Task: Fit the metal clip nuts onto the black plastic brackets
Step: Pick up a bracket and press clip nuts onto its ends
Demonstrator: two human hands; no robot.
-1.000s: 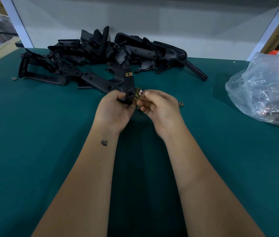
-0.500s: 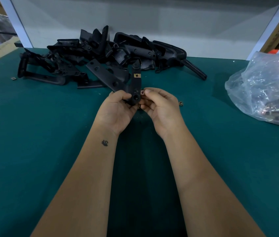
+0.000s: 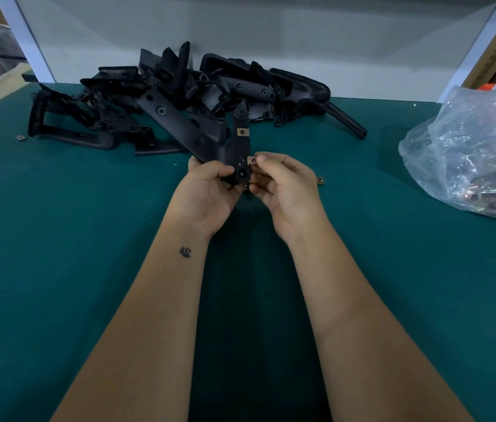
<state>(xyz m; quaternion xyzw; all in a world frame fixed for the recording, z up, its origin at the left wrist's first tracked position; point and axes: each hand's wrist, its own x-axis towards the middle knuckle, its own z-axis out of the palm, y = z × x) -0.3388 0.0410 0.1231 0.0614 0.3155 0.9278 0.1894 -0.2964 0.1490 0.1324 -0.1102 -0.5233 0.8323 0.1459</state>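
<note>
Bracket (image 3: 242, 147) upright in left hand (image 3: 207, 194), long axis vert., tip up.

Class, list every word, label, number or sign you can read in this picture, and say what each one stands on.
No text can be read.
Held bracket: small pale moulded marks beside the clip nut pinched by the right hand; too small to read.
Cardboard at far left: faint print, too blurred to read.
Left wrist: a small dark swan-like tattoo, a picture, not lettering.
</note>
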